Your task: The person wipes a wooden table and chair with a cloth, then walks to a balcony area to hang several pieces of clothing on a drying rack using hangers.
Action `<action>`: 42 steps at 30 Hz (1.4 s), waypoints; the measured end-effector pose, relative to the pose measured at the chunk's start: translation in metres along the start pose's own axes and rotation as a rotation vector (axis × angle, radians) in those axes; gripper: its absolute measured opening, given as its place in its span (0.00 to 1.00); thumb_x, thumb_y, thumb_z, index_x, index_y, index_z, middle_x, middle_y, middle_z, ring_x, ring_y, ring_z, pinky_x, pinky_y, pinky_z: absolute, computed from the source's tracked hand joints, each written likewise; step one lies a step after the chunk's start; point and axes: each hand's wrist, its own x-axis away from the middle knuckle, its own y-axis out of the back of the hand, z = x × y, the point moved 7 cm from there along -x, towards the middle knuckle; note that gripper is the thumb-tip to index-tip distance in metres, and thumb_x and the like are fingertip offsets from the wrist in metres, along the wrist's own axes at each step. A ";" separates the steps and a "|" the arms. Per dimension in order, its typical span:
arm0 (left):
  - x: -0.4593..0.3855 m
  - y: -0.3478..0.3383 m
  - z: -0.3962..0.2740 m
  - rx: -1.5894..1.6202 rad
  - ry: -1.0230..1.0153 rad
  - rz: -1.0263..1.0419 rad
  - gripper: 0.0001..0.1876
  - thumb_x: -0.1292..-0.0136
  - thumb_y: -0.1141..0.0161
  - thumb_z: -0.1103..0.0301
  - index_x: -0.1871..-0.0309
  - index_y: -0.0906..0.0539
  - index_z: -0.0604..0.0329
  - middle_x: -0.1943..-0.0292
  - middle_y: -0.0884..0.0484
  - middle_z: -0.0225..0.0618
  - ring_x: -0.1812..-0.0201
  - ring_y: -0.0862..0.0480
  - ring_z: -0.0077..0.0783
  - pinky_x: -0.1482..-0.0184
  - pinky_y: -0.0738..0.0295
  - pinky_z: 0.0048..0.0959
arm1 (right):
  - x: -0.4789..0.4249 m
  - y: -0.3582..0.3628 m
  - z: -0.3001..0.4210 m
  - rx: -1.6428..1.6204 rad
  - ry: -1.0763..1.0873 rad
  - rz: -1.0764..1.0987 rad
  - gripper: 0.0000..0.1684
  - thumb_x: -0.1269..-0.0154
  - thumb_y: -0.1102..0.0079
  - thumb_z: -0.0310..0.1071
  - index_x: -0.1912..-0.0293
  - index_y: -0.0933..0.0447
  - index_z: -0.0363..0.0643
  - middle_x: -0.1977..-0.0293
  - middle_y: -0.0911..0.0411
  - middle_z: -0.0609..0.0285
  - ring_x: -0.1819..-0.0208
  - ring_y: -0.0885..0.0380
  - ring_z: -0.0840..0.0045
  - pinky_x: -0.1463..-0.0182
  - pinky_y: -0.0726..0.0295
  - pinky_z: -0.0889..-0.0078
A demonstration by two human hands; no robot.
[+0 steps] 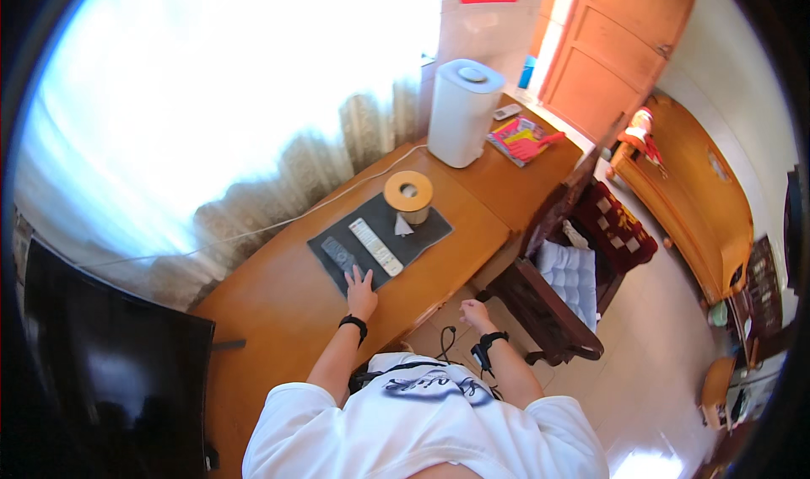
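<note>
My left hand (362,294), fingers spread, is at the near edge of a dark grey mat (414,251) on the wooden desk, its fingertips by the lower end of a black remote control (338,254). A white remote control (376,247) lies beside it on the mat, to the right. At the mat's far side stands a round tissue holder (409,192) with a wooden lid, a white tissue (403,225) showing at its front. My right hand (474,314) hangs beyond the desk's edge, above the floor, its fingers curled; whether they are fully closed is unclear.
A white appliance (465,115) stands at the desk's far part, with a small remote (507,112) and pink gloves (528,147) to its right. A white cable (297,218) runs along the curtain. A dark monitor (117,352) stands left; a dark wooden chair (544,302) stands right.
</note>
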 end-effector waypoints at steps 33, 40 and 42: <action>0.354 -0.440 -0.546 -0.125 -1.126 1.214 0.10 0.50 0.43 0.64 0.66 0.17 0.57 0.66 0.17 0.46 0.62 0.18 0.45 0.58 0.24 0.36 | 0.552 0.016 -0.634 -1.223 -0.780 -1.152 0.10 0.41 0.48 0.36 0.62 0.24 0.43 0.71 0.20 0.57 0.77 0.21 0.68 0.78 0.26 0.67; 0.413 -0.548 -0.634 -0.823 -1.486 1.342 0.12 0.56 0.44 0.66 0.69 0.16 0.59 0.66 0.18 0.49 0.62 0.19 0.50 0.56 0.25 0.40 | 0.500 -0.010 -0.568 -1.369 -1.181 -0.922 0.08 0.41 0.47 0.32 0.70 0.23 0.38 0.77 0.24 0.56 0.81 0.28 0.74 0.81 0.31 0.68; 0.430 -0.562 -0.705 -0.741 -1.693 1.230 0.13 0.53 0.43 0.64 0.67 0.16 0.61 0.69 0.17 0.48 0.66 0.18 0.46 0.61 0.24 0.37 | 0.488 0.055 -0.567 -1.019 -1.093 -0.898 0.10 0.43 0.49 0.31 0.67 0.22 0.35 0.76 0.22 0.54 0.76 0.24 0.72 0.78 0.27 0.69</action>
